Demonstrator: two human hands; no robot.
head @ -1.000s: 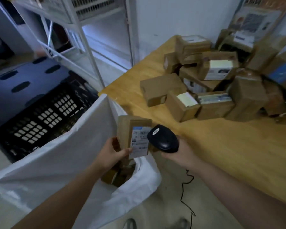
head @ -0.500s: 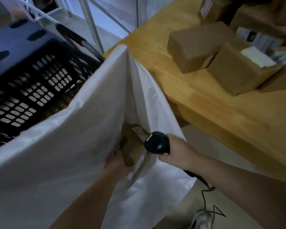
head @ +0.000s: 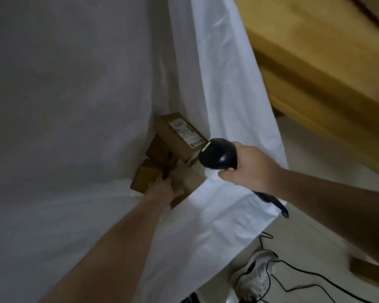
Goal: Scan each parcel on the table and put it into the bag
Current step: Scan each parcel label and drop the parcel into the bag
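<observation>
One brown parcel [head: 179, 136] now lies deep in the white bag [head: 228, 95], in the far corner where two cloth walls meet. Half a second ago the left hand [head: 162, 190] held this parcel up at the bag's mouth. Now the hand is lower down and apart from it. It is pushed in among the other boxes [head: 160, 153] near the front edge of the bag, with its thumb on one of them. I cannot tell if it grips a box or only touches it, because the fingers are dark and partly hidden. The right hand [head: 249, 169] still has its fingers curled tight round the black scanner [head: 218, 155], just above the bag's near edge and close to the parcel. The view has come much closer too. The black crate has gone out of the picture, and only the wooden edge of the table [head: 304, 51] shows at the top right. The parcel is a long cardboard box, tilted, lying on top of the other boxes. A white label with small dark print sits on its top face, too small to read. A grey shoe [head: 254, 274] stands on the floor below the bag.
</observation>
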